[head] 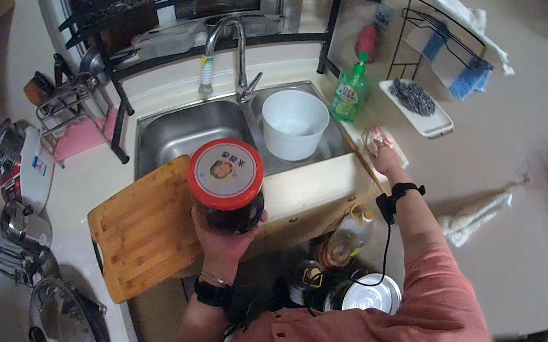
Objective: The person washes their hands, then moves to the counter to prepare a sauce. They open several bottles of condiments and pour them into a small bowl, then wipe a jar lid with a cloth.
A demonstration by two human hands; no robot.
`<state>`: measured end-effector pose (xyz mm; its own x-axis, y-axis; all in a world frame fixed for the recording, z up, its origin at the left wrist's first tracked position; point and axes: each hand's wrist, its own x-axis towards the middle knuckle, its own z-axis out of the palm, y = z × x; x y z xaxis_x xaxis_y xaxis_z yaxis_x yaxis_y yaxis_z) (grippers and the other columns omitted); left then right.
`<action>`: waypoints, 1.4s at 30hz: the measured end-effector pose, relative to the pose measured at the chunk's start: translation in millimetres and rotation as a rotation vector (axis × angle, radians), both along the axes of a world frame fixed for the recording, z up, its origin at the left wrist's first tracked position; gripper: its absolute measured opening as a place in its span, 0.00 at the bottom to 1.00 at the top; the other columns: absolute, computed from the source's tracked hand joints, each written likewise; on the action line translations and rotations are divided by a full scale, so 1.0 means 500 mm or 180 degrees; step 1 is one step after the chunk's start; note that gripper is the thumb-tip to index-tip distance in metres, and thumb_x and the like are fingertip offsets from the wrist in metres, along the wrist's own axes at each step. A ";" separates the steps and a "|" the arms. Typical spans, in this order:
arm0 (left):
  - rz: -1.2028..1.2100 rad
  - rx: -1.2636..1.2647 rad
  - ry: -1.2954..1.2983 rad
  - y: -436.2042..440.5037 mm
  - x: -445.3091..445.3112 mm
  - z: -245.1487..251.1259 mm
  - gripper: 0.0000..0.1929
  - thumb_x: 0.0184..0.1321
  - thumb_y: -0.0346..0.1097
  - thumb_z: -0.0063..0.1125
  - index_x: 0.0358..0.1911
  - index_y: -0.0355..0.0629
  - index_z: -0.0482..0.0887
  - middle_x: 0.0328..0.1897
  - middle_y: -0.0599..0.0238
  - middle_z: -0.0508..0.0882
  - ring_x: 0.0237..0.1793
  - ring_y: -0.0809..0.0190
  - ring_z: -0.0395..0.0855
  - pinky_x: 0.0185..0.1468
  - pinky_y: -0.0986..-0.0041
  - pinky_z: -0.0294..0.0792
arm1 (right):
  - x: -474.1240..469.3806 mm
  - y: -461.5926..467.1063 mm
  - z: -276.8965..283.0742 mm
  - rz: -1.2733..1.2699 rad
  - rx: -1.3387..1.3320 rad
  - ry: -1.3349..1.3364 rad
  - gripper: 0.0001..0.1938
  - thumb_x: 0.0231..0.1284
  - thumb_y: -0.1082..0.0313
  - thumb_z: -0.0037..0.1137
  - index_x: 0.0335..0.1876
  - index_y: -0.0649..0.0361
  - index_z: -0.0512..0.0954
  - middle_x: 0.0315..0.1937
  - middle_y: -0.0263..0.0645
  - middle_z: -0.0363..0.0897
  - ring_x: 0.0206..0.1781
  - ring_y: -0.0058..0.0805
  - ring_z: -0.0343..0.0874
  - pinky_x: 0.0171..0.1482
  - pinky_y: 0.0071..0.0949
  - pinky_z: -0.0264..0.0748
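Note:
My left hand [226,242] holds a dark-filled jar [235,215] from below, with its broad red-rimmed lid [226,171] facing up at me. The lid bears a drawn figure and writing. Behind the jar, on the left, lies a wooden cutting board [150,234] that reaches over the counter's front edge. Out to the right, my right hand [386,158] grips a white and red cloth [377,137] at the sink's right side; the fingers are partly hidden. A thin wooden stick [364,160] lies just left of that hand.
A white plastic tub [297,125] stands in the right bowl of the steel sink [178,127], beneath the faucet [242,66]. Green dish soap [350,93] and a tray with a steel scourer [419,107] are at the right. A wok [70,339] stands left; bottles [349,237] are below.

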<state>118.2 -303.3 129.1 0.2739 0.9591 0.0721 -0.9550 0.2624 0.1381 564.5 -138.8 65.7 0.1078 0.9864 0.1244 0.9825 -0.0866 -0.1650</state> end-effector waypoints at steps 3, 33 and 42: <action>-0.0133 0.0057 0.0048 0.063 0.026 -0.003 0.43 0.56 0.75 0.40 0.68 0.50 0.63 0.63 0.50 0.74 0.52 0.40 0.77 0.37 0.53 0.78 | 0.033 0.083 -0.049 0.0026 -0.0761 -0.0327 0.27 0.65 0.53 0.47 0.66 0.59 0.67 0.57 0.52 0.75 0.58 0.48 0.76 0.58 0.43 0.73; -0.0805 0.0259 0.0266 0.226 0.038 -0.040 0.34 0.58 0.67 0.33 0.58 0.53 0.76 0.54 0.59 0.82 0.54 0.45 0.78 0.46 0.54 0.73 | -0.492 -0.060 0.228 0.2155 -0.0446 0.1070 0.15 0.52 0.63 0.59 0.46 0.57 0.79 0.45 0.50 0.81 0.49 0.45 0.81 0.53 0.37 0.75; -0.0683 0.0085 -0.0085 0.215 0.054 -0.025 0.34 0.63 0.68 0.28 0.59 0.54 0.76 0.52 0.58 0.83 0.44 0.46 0.82 0.39 0.57 0.72 | -0.530 -0.086 0.289 0.2222 0.0346 0.3630 0.46 0.32 0.51 0.80 0.60 0.66 0.70 0.54 0.41 0.78 0.57 0.31 0.76 0.61 0.32 0.70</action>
